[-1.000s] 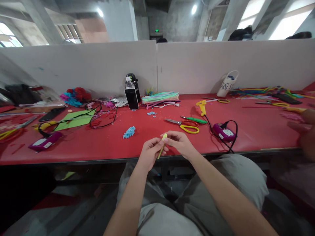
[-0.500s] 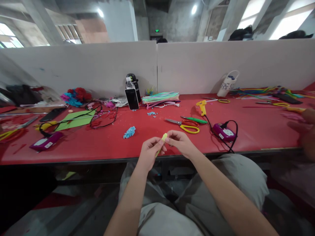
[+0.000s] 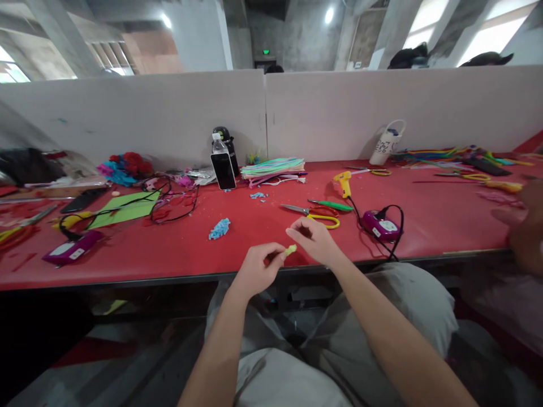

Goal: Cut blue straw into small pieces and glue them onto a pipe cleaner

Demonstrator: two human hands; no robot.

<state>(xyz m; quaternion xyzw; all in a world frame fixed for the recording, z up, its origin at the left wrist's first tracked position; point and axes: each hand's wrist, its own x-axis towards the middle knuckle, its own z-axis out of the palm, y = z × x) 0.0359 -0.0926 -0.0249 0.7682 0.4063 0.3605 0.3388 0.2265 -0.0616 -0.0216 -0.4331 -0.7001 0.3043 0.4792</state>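
Note:
A short pale yellow-green piece, apparently a bit of bent pipe cleaner, pokes out from the fingertips of my left hand. Thumb and index finger pinch it just above the table's front edge. My right hand hovers slightly higher to the right, apart from the piece. Its fingers are curled and the tips come together; anything between them is too small to make out. Behind my right hand lie yellow-handled scissors and green-handled pliers. A light blue fuzzy cluster rests on the table to the left.
On the red table lie a bundle of pipe cleaners, blue scraps, a yellow glue gun and purple corded boxes. A phone leans against bottles. Another person's hand is at far right.
My right hand has come away from the yellow-green piece, moving up and right. My left hand keeps hold of it, and the piece now points to the right. The view has shifted slightly.

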